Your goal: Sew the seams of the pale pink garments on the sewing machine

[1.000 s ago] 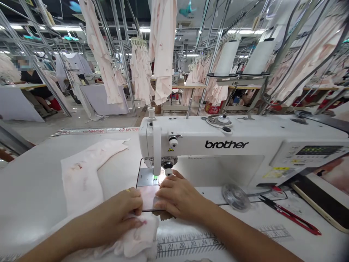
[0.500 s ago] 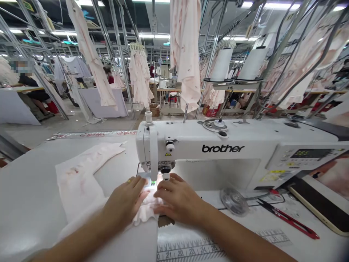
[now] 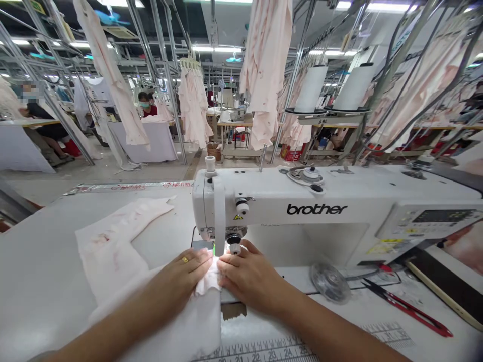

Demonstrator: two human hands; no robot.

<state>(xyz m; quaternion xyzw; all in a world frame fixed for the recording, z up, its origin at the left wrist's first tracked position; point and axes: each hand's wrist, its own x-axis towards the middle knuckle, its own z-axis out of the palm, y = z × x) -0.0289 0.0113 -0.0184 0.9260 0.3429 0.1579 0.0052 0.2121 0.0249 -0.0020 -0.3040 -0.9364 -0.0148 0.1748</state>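
Fingers [image 3: 199, 259] of both hands press down, unclenched, in front of the white Brother sewing machine [image 3: 317, 211], resting on a pale pink fabric panel [image 3: 188, 322] bunched just before the presser foot [image 3: 214, 250]. The left hand [image 3: 177, 284], with a gold ring [image 3: 184, 260], and the right hand [image 3: 251, 276] nearly meet across the fold.

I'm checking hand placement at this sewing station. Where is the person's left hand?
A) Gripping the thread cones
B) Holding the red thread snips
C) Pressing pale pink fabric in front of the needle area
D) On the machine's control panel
C. The left hand, wearing a gold ring, lies flat on the pale pink fabric at the front of the Brother sewing machine.
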